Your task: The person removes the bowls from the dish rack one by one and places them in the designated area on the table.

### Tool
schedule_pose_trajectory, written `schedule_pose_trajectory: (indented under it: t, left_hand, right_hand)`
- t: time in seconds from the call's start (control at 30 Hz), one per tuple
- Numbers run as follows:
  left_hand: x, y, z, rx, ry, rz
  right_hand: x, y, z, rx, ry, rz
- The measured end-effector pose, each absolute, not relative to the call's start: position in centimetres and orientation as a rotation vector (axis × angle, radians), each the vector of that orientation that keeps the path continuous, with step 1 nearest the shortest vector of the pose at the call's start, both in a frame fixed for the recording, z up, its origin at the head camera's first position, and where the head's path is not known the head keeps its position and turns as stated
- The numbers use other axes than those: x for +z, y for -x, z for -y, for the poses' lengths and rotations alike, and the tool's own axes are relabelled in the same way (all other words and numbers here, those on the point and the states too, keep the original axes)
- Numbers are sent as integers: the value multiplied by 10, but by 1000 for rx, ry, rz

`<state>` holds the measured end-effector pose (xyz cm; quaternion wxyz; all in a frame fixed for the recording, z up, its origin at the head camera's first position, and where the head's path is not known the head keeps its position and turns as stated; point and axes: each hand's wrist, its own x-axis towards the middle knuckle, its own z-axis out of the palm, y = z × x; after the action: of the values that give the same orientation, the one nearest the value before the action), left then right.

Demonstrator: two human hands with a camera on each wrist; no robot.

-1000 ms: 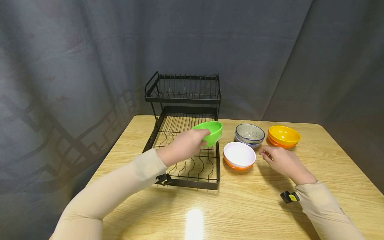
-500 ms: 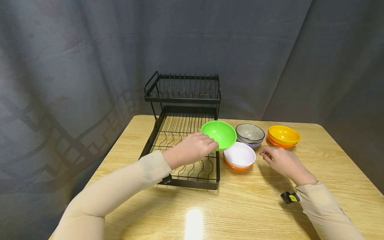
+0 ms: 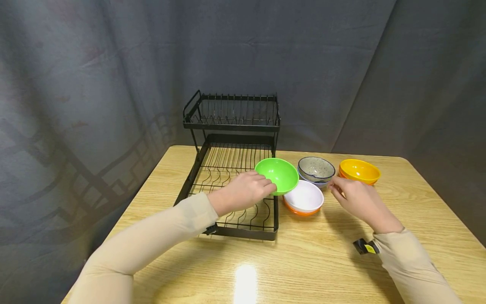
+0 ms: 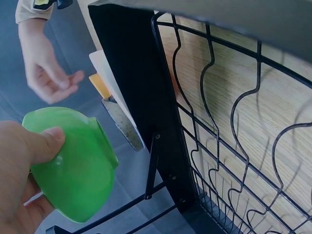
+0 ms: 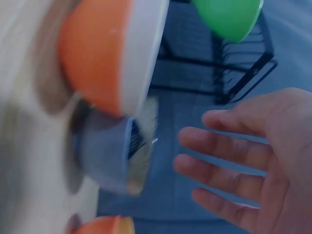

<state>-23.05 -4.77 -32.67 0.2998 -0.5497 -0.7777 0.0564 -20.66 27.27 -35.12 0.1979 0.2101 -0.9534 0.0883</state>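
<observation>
My left hand (image 3: 248, 190) grips a green bowl (image 3: 281, 173) by its side, holding it over the right edge of the black dish rack (image 3: 275, 215). In the left wrist view the thumb presses the outside of the green bowl (image 4: 78, 165). My right hand (image 3: 355, 200) hovers with nothing in it, fingers relaxed, near three stacks of bowls. Closest to the left hand is a white bowl (image 3: 303, 195) inside an orange one (image 3: 303, 212). Behind it a speckled grey bowl (image 3: 316, 169) sits in a bluish one. A yellow bowl (image 3: 360, 169) rests in another orange bowl at the right.
The rack's raised upper tier (image 3: 231, 126) stands at the back, above the lower wire grid (image 3: 243, 152). All of it stands on a wooden table (image 3: 303, 261). A dark grey curtain (image 3: 303, 76) hangs behind and at the left.
The green bowl has moved right with my left hand and turned its opening toward the head camera, then dipped slightly. My right hand has risen a little toward the speckled bowl.
</observation>
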Motion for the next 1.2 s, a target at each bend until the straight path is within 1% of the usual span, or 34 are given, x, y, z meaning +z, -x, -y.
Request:
schedule_pose_trajectory:
  t: [0.2,0.53,0.8,1.03,1.2]
  left_hand:
    - [-328,232,47,121,1477,2059]
    - [-325,231,45,125,1495,2041]
    - [-324,229,44,121,1507,2007]
    - [-325,230,43,109,1516,1967]
    - [-325,229,42,71,1523,1941]
  right_hand:
    - [-334,200,-250,289,-690,2527]
    - [-330,200,-221,229,-1086,2372]
    - [-339,203,-208,156,-1215,2391]
    - [-346,210,-204,158,-1323,2231]
    - [-346,213,-203,158,-1345,2150]
